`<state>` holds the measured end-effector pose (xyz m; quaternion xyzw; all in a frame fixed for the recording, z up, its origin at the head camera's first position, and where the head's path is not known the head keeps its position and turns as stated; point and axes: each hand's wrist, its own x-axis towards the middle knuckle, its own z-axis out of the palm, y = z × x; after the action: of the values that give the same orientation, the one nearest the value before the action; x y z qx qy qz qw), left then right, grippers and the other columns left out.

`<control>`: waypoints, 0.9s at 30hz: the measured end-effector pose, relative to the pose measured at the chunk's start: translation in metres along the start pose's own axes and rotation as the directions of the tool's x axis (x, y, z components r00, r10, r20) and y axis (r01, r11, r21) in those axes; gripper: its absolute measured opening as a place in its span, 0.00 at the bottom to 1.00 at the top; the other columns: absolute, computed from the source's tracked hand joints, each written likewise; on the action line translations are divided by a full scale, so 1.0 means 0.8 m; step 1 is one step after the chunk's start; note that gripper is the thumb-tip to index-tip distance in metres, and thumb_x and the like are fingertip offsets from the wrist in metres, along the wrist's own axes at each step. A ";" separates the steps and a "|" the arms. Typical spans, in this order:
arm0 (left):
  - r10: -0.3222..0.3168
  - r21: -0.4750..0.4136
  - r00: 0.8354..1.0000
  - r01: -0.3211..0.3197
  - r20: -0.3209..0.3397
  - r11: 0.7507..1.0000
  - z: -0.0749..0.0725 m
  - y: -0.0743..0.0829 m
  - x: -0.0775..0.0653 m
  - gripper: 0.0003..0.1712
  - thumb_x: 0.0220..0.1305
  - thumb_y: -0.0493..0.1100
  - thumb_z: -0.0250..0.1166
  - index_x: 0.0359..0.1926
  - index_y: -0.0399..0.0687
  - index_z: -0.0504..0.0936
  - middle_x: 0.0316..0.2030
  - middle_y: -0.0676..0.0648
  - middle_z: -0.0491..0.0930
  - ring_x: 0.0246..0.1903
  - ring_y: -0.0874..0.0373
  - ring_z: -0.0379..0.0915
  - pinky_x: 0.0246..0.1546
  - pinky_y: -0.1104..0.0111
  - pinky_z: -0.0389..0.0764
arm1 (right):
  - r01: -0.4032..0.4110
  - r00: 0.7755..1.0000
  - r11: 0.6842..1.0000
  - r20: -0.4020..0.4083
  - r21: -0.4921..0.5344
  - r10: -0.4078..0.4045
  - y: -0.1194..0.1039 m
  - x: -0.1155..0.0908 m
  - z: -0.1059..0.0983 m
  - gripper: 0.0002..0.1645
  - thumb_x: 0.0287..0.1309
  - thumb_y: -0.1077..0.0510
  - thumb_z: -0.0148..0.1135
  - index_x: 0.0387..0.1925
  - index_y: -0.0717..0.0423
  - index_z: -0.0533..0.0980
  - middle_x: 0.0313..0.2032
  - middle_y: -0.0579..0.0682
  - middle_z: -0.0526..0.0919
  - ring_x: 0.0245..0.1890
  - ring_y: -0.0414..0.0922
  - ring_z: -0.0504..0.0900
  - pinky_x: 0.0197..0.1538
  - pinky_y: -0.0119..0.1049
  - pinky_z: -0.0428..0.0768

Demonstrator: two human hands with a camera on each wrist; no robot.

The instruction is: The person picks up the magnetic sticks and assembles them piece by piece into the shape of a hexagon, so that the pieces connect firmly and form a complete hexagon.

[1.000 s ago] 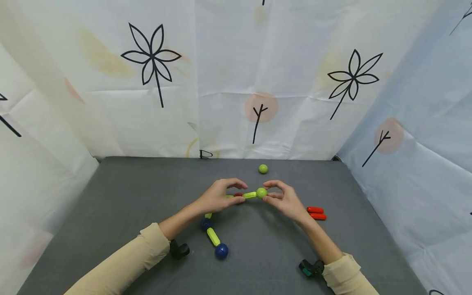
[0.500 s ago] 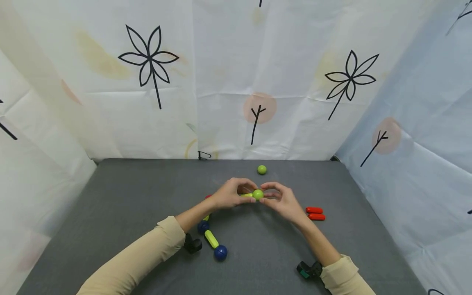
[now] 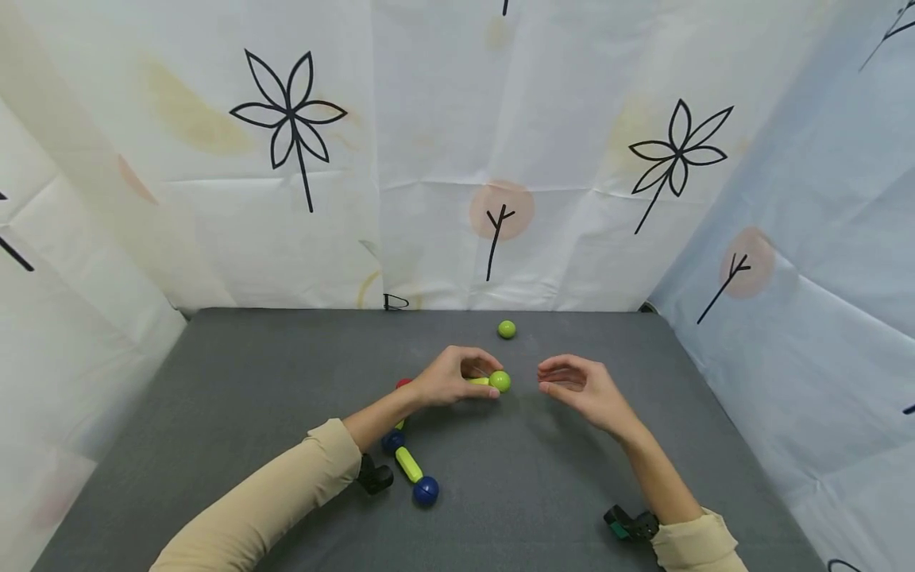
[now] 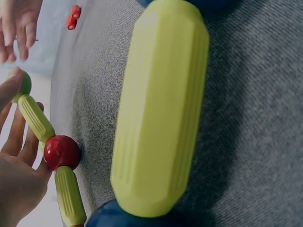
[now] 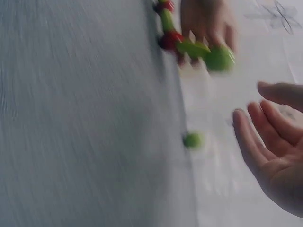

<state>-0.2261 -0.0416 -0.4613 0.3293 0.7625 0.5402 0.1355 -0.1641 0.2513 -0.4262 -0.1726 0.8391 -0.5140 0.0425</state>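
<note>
A chain of toy building rods and balls runs across the dark cloth. Its parts are yellow-green rods [image 3: 409, 465], dark blue balls [image 3: 426, 491], red balls [image 4: 61, 152] and, at the far end, a green ball [image 3: 499, 381]. My left hand [image 3: 452, 376] pinches that end, thumb and fingers at the green ball and its rod. Part of the chain is hidden behind this hand and wrist in the head view. My right hand [image 3: 581, 391] hovers just right of the green ball, fingers loosely bent, holding nothing.
A loose green ball [image 3: 507, 330] lies behind the hands, near the back edge of the cloth. Two red rods [image 4: 73, 17] show in the left wrist view. White patterned curtains [image 3: 443, 159] close in the back and sides.
My left hand has slid right along the chain to the green ball at its end. My right hand has let go of that ball and moved right, over the red rods.
</note>
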 end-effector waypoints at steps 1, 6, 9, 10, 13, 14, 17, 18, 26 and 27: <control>-0.003 -0.001 1.000 0.003 0.002 1.000 0.000 0.000 0.000 0.22 0.65 0.39 0.79 0.59 0.43 0.87 0.54 0.39 0.90 0.53 0.52 0.88 0.63 0.55 0.86 | -0.003 1.000 0.999 -0.003 -0.036 0.003 0.003 -0.005 -0.011 0.19 0.72 0.62 0.71 0.58 0.68 0.81 0.55 0.72 0.87 0.52 0.43 0.92 0.52 0.29 0.88; -0.017 -0.011 1.000 0.017 0.006 1.000 0.002 0.002 -0.001 0.22 0.65 0.38 0.80 0.59 0.43 0.88 0.55 0.39 0.89 0.53 0.53 0.88 0.64 0.56 0.86 | -0.055 0.998 0.985 0.016 -0.166 0.058 0.030 -0.030 -0.069 0.18 0.73 0.58 0.70 0.57 0.67 0.83 0.53 0.68 0.89 0.48 0.34 0.90 0.49 0.30 0.87; -0.017 -0.018 1.000 0.018 0.010 1.000 0.002 0.003 -0.002 0.22 0.65 0.38 0.80 0.59 0.43 0.88 0.55 0.39 0.89 0.54 0.54 0.87 0.65 0.56 0.86 | -0.119 0.991 0.966 0.031 -0.230 0.129 0.052 -0.043 -0.094 0.18 0.73 0.57 0.70 0.57 0.65 0.84 0.53 0.64 0.91 0.47 0.34 0.90 0.49 0.29 0.86; -0.017 -0.019 1.000 0.018 0.011 1.000 0.002 0.004 -0.002 0.22 0.64 0.38 0.80 0.59 0.43 0.88 0.55 0.39 0.89 0.54 0.54 0.87 0.65 0.55 0.86 | -0.134 0.988 0.958 0.038 -0.252 0.148 0.059 -0.046 -0.100 0.18 0.73 0.57 0.71 0.57 0.64 0.85 0.52 0.62 0.91 0.47 0.33 0.90 0.48 0.29 0.86; -0.014 -0.022 1.000 0.014 0.009 1.000 0.001 0.004 -0.003 0.22 0.65 0.38 0.79 0.59 0.43 0.88 0.55 0.39 0.89 0.53 0.55 0.87 0.65 0.54 0.86 | -0.161 0.981 0.944 0.061 -0.287 0.186 0.077 -0.051 -0.111 0.17 0.72 0.57 0.71 0.56 0.64 0.86 0.50 0.60 0.93 0.44 0.31 0.88 0.46 0.30 0.84; -0.012 -0.020 1.000 0.012 0.009 1.000 0.001 0.004 -0.003 0.22 0.65 0.38 0.79 0.59 0.43 0.88 0.55 0.39 0.89 0.53 0.55 0.87 0.65 0.54 0.86 | -0.163 0.979 0.943 0.069 -0.290 0.190 0.081 -0.052 -0.112 0.17 0.72 0.57 0.70 0.56 0.64 0.86 0.49 0.60 0.93 0.44 0.30 0.88 0.45 0.29 0.84; -0.011 -0.011 1.000 0.011 0.008 1.000 0.000 0.002 -0.003 0.22 0.65 0.38 0.79 0.59 0.43 0.88 0.55 0.40 0.89 0.52 0.57 0.86 0.64 0.54 0.86 | -0.157 0.979 0.948 0.083 -0.278 0.187 0.090 -0.051 -0.115 0.17 0.72 0.59 0.70 0.56 0.65 0.86 0.48 0.60 0.93 0.41 0.29 0.86 0.43 0.30 0.84; -0.012 -0.008 1.000 0.012 0.009 1.000 0.000 0.002 -0.003 0.22 0.65 0.38 0.79 0.59 0.43 0.88 0.56 0.40 0.89 0.52 0.57 0.86 0.64 0.54 0.86 | -0.154 0.979 0.950 0.084 -0.272 0.183 0.092 -0.051 -0.116 0.17 0.72 0.59 0.70 0.56 0.66 0.86 0.47 0.60 0.93 0.41 0.29 0.86 0.43 0.30 0.84; -0.016 -0.005 1.000 0.016 0.000 1.000 -0.001 -0.001 -0.001 0.21 0.65 0.38 0.79 0.59 0.43 0.88 0.56 0.40 0.89 0.53 0.55 0.87 0.65 0.54 0.85 | -0.155 0.984 0.948 0.042 -0.279 0.174 0.087 -0.047 -0.114 0.16 0.72 0.59 0.70 0.55 0.67 0.86 0.48 0.61 0.92 0.39 0.31 0.86 0.41 0.30 0.84; -0.017 -0.006 1.000 0.017 -0.001 1.000 -0.001 -0.001 -0.001 0.21 0.65 0.38 0.79 0.59 0.43 0.88 0.56 0.40 0.89 0.53 0.55 0.87 0.65 0.54 0.85 | -0.154 0.985 0.949 0.028 -0.275 0.168 0.083 -0.046 -0.112 0.17 0.73 0.59 0.70 0.55 0.66 0.86 0.48 0.61 0.92 0.39 0.32 0.87 0.42 0.30 0.85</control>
<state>-0.2261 -0.0431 -0.4617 0.3221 0.7637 0.5415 0.1407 -0.1686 0.3670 -0.4463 -0.1208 0.9117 -0.3842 0.0817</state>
